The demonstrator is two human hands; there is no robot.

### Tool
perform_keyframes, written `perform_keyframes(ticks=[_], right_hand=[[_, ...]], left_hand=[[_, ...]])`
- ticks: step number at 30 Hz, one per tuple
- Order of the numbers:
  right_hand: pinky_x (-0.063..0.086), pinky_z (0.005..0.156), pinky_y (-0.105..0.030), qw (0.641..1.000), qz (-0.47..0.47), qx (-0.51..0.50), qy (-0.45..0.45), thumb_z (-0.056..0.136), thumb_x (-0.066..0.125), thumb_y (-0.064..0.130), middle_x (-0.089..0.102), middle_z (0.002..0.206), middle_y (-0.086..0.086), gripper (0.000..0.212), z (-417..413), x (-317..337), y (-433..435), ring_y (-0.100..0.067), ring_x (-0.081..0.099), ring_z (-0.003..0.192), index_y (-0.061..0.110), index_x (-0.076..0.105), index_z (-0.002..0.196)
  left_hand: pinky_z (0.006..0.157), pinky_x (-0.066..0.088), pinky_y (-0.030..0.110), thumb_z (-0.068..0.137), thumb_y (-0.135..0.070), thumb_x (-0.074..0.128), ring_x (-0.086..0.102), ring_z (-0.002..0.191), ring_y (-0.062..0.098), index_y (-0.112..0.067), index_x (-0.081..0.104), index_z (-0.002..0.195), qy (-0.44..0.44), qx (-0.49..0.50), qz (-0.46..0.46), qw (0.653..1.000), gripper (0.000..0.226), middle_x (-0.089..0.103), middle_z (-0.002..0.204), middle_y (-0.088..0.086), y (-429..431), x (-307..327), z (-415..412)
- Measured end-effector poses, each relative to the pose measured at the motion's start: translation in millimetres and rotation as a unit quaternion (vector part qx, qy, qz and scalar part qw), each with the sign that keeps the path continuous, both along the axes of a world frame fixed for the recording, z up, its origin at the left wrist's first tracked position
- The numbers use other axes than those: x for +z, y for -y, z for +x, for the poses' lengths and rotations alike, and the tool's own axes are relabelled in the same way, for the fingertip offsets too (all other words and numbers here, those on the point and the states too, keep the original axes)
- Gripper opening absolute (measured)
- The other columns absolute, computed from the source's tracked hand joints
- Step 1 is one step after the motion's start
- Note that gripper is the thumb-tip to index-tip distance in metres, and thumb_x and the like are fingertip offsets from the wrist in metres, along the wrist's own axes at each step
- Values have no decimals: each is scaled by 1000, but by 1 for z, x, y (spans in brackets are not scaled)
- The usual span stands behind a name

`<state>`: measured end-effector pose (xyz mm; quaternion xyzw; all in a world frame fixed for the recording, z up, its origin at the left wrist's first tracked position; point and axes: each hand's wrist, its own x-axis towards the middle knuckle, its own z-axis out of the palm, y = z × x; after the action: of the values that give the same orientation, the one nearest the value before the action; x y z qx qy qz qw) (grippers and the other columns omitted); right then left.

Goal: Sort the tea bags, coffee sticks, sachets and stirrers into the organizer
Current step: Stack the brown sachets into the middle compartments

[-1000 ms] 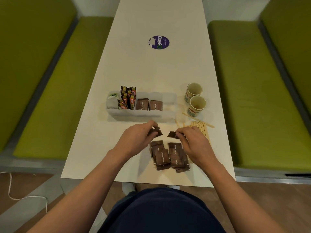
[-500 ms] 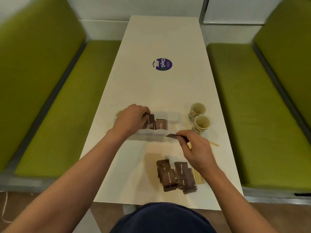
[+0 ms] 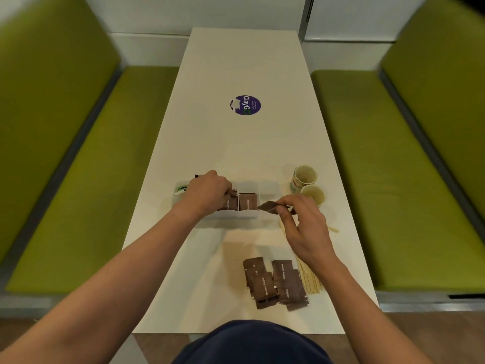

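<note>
A translucent white organizer [image 3: 266, 187] lies across the table's middle. My left hand [image 3: 208, 193] reaches into one of its compartments and holds a brown sugar sachet [image 3: 232, 202] down among others stacked there; a further stack of sachets [image 3: 248, 201] fills the compartment to its right. My right hand [image 3: 301, 224] pinches another brown sachet [image 3: 267, 206] just above the organizer's front right wall. A loose pile of brown sachets [image 3: 275, 283] lies near the table's front edge, with wooden stirrers [image 3: 309, 281] beside it on the right. My left hand hides the coffee sticks.
Two paper cups [image 3: 305, 177] [image 3: 313, 194] stand right of the organizer. A single stirrer [image 3: 333, 229] lies apart near the right edge. A round purple sticker [image 3: 245, 105] marks the far table. Green benches [image 3: 388, 166] flank both sides.
My left hand carried its sachet from the pile into the organizer. My right hand lifted its sachet forward to the organizer's right part. The camera view tilted up.
</note>
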<state>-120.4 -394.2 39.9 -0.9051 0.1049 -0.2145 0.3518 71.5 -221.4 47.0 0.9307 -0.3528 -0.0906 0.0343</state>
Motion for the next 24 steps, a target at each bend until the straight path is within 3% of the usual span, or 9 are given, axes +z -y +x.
perform_keyframes(ticks=[4, 7, 10, 14, 19, 24], right_hand=[[33, 88, -12, 1000, 3, -4, -6, 102, 60, 19, 60, 106, 8, 8, 19, 0, -2, -6, 46, 101, 17, 66, 106], [34, 90, -20, 1000, -7, -2, -25, 103, 58, 19, 55, 107, 9, 11, 39, -2, -2, -13, 47, 105, 16, 66, 108], [38, 92, -32, 998, -29, -3, -62, 104, 55, 22, 57, 113, 2, 16, 61, -2, -2, -21, 47, 107, 15, 67, 113], [36, 88, -32, 987, -72, 17, -143, 105, 50, 25, 56, 122, 0, 23, 86, -1, -2, -24, 44, 113, 17, 68, 117], [41, 98, -43, 957, -136, 61, -250, 104, 46, 28, 53, 132, -3, 29, 104, -7, -1, -30, 41, 120, 17, 69, 119], [42, 96, -42, 951, -183, 74, -238, 104, 50, 29, 53, 130, -3, 32, 103, -14, -2, -30, 42, 119, 22, 69, 129]], left_hand=[[68, 47, 36, 94, -29, 61, 52, 110, 22, -25, 69, 115, 36, -21, -25, 999, 23, 63, 107, -3, -3, -4, -3], [67, 50, 38, 96, -30, 61, 51, 112, 21, -23, 70, 116, 50, 0, -79, 996, 23, 65, 110, -4, -9, -5, -6], [63, 45, 33, 97, -30, 58, 53, 109, 20, -23, 72, 113, 74, 17, -123, 990, 22, 66, 108, -5, -16, -4, -13], [58, 44, 31, 96, -27, 61, 55, 98, 21, -23, 75, 104, 98, 34, -172, 980, 17, 67, 98, -5, -29, 0, -27], [58, 37, 28, 95, -28, 63, 53, 96, 20, -24, 75, 99, 94, 51, -198, 974, 13, 67, 96, -8, -41, -3, -43], [58, 36, 27, 96, -27, 63, 53, 97, 18, -26, 75, 100, 87, 65, -202, 973, 13, 66, 97, -10, -45, -5, -58]])
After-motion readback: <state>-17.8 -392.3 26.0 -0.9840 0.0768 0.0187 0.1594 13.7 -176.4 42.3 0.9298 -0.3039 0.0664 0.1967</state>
